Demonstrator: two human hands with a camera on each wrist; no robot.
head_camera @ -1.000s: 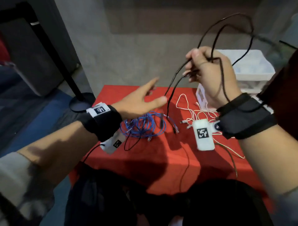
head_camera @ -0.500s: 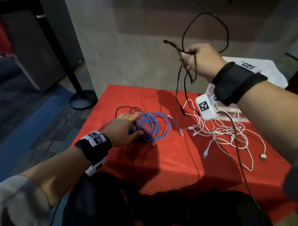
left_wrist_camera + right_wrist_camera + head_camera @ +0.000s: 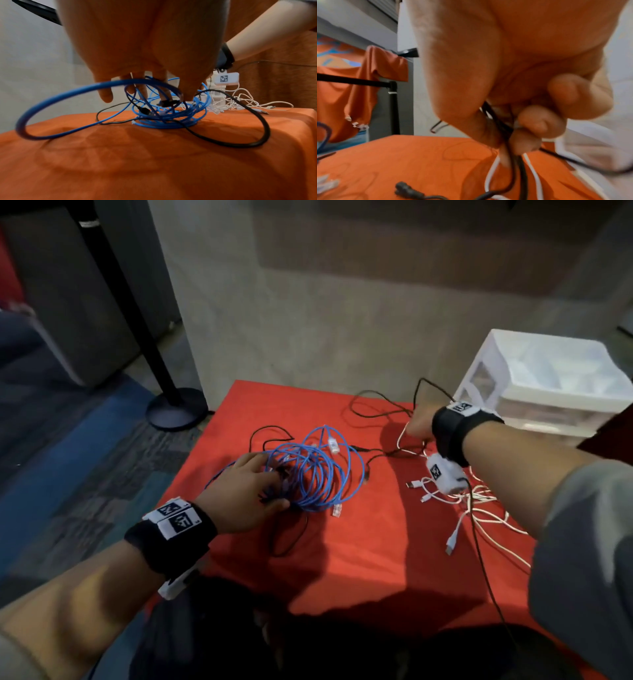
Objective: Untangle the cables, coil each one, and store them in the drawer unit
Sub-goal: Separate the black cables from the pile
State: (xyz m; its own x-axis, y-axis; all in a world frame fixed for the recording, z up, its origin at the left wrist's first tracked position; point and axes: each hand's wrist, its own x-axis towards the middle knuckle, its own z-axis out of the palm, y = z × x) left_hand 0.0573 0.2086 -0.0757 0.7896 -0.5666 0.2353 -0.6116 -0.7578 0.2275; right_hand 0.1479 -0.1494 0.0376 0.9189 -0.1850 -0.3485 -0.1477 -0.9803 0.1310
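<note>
A tangled blue cable lies mid-table on the red cloth. My left hand grips its left side, fingers pushed down between the blue cable loops, where a black plug sits at the fingertips. My right hand is low over the table by the drawer unit. Its curled fingers hold strands of the black cable and a loop of white cable. The black cable trails across the cloth into the blue tangle.
A heap of loose white cables lies under my right forearm. The white translucent drawer unit stands at the table's far right corner. A black pole with a round base stands on the floor beyond the left edge. A wall runs close behind the table.
My right hand has come down from high in the air to the table with the black cable. My left hand stays on the blue tangle.
</note>
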